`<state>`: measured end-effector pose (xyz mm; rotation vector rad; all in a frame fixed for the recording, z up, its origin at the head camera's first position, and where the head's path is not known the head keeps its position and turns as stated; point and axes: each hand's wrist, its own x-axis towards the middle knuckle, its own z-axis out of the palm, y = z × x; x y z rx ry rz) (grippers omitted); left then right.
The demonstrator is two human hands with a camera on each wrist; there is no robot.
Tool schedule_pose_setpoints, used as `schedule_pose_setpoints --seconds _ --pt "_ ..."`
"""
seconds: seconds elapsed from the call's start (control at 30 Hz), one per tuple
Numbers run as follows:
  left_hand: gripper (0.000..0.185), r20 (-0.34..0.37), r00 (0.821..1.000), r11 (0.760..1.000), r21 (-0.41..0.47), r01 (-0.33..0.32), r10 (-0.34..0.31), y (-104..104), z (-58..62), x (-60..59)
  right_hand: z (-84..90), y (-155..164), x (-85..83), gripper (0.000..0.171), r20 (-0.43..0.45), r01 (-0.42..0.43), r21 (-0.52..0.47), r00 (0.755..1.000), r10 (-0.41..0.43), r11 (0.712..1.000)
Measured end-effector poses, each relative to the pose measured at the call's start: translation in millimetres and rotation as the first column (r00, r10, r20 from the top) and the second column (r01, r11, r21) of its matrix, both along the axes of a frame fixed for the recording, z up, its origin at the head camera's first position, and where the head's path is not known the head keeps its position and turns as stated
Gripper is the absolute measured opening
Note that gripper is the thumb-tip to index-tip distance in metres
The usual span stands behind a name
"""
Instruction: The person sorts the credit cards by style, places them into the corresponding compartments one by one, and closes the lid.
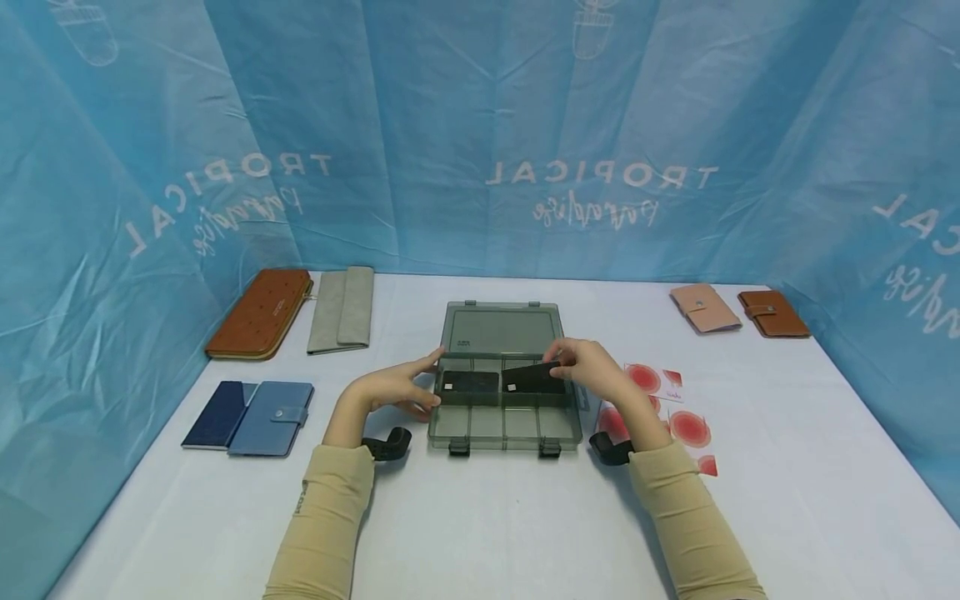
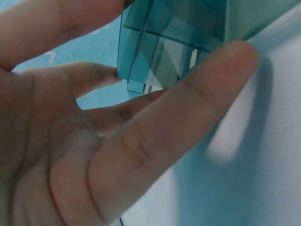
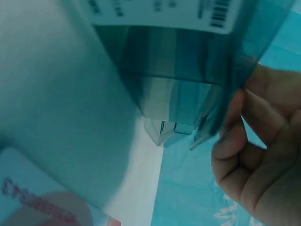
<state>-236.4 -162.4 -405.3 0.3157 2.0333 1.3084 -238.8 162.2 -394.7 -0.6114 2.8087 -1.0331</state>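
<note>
A big white table [image 1: 480, 517] stands in front of blue curtains [image 1: 480, 125] with white words on them. In the middle of the table sits a see-through grey plastic box [image 1: 504, 427] with its lid [image 1: 501, 327] open and leaning back. The box has little rooms inside.

On the far left lie a long brown wallet [image 1: 260, 313] and, just beside it, a long grey wallet [image 1: 341, 309]. Nearer on the left lies a blue wallet [image 1: 250, 407], partly open. On the far right sit a small pink wallet [image 1: 704, 307] and a small brown wallet [image 1: 772, 314], close together. Just to the right of the box lie white cards with red dots [image 1: 678, 408].

The person wears tan sleeves [image 1: 322, 525], and there is a black strap at each wrist.

The left hand [image 1: 395, 390] is at the left side of the box. Its fingers are mostly straight and touch the box wall, with the thumb up by the top edge. It is not wrapped around anything.

The right hand [image 1: 592, 372] is over the right side of the box. Its fingers pinch a black card [image 1: 534, 379], which is tilted, with its low end down in a room in the back row on the right. Another black card [image 1: 470, 383] lies flat in the room next to it on the left.
</note>
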Motion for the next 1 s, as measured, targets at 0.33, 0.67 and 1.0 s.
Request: schedule_pose_setpoints --seconds 0.33,0.67,1.0 --pt "0.093 0.002 1.0 1.0 0.025 0.015 -0.015 -1.1 -0.5 0.2 3.2 -4.9 5.4 0.012 -0.179 -0.054 0.256 0.978 0.103 0.965" --pt "0.093 0.004 1.0 1.0 0.024 0.013 -0.013 -0.3 -0.5 1.0 -0.2 -6.9 8.6 0.019 -0.3 0.039 0.489 0.945 0.126 0.871" --pt "0.093 0.008 1.0 1.0 0.022 0.01 -0.01 -0.2 0.2 -0.7 4.7 14.8 0.5 0.022 -0.198 -0.02 0.3 0.977 0.083 0.954"
